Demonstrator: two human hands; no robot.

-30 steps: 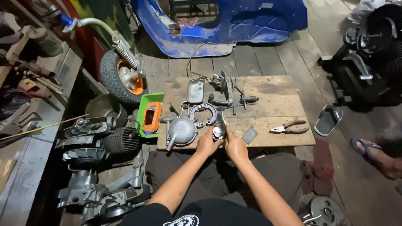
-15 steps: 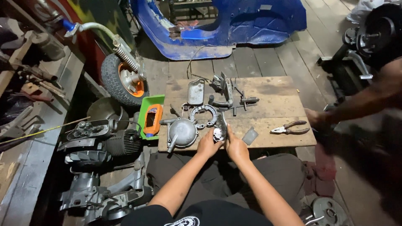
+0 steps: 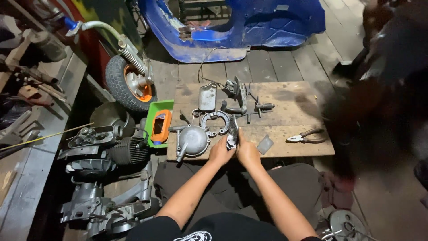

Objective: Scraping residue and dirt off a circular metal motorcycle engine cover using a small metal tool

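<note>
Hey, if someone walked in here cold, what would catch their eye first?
Probably the blue scooter body lying across the top of the view, behind the wooden board. Next, the small wheel with its orange hub to the left. At the board's near edge, both hands, left hand and right hand, grip a small metal part.

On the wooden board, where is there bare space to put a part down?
Free: the wooden board between the bolt parts and the pliers, toward its far right corner. Crowded: its left half, around the round metal cover and both hands.
</note>
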